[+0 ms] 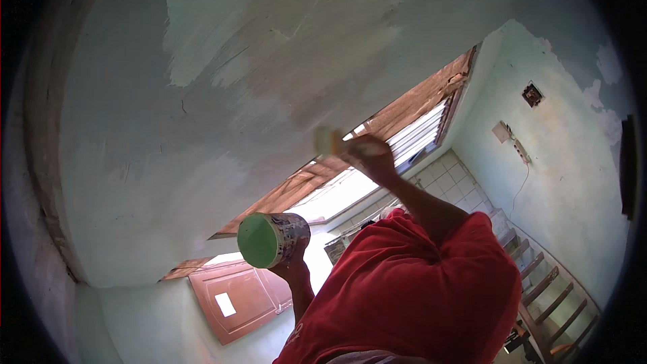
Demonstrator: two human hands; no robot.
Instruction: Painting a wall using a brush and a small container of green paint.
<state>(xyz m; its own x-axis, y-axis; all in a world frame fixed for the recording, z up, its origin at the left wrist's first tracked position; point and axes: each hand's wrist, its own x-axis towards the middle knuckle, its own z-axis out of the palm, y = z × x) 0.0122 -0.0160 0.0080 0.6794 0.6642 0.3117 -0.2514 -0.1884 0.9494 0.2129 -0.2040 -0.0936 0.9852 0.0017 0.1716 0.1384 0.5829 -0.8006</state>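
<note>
My left hand (pixel 294 264) is wrapped round a paint bucket (pixel 290 232), its outside spotted and its inside pale green. The bucket is tilted so its mouth faces the left; I cannot tell how much paint is in it. Higher up, my right hand (pixel 372 155) grips a paintbrush (pixel 328 140), whose pale bristle end is smeared by motion. Those bristles lie over the lower edge of a broad grey-green painted surface (pixel 222 135); whether they touch it cannot be made out. Lighter green strokes (pixel 202 20) and a brownish patch (pixel 310 34) mark that surface.
Beyond my arms is a bright opening (pixel 344 192) edged with wood. A brown door (pixel 236 296) with a white sheet stands lower left. On the right, a pale green wall (pixel 559 162) carries a socket (pixel 502 132) with a hanging cord, above a wooden slatted frame (pixel 552 296).
</note>
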